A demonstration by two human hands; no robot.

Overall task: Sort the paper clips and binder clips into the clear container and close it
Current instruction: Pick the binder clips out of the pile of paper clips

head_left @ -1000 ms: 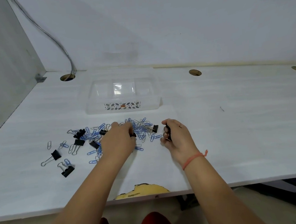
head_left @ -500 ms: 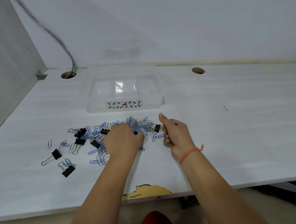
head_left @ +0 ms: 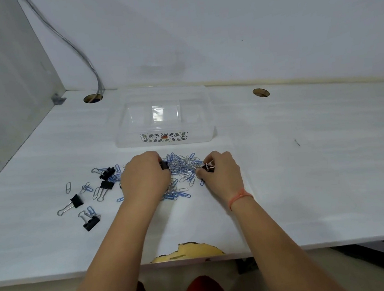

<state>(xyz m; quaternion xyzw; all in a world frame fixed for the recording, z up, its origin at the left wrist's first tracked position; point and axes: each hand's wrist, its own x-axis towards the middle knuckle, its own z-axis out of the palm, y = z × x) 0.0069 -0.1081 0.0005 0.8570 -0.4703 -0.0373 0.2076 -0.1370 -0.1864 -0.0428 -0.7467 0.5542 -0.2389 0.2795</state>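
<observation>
The left hand (head_left: pixel 146 181) curls its fingers round a black binder clip (head_left: pixel 164 165); the right hand (head_left: pixel 222 174) pinches a second binder clip (head_left: pixel 208 167). Between them lies the paper clip pile (head_left: pixel 184 168), mid-desk (head_left: pixel 307 181). The clear container (head_left: pixel 165 138) sits just behind it, toward the back edge.

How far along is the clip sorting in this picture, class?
Done: nothing visibly; the container shows no clips inside. In hand: the left hand grips a binder clip, the right hand pinches a second binder clip. Left: the paper clip pile, the loose binder clips on the table, then closing the container.
</observation>
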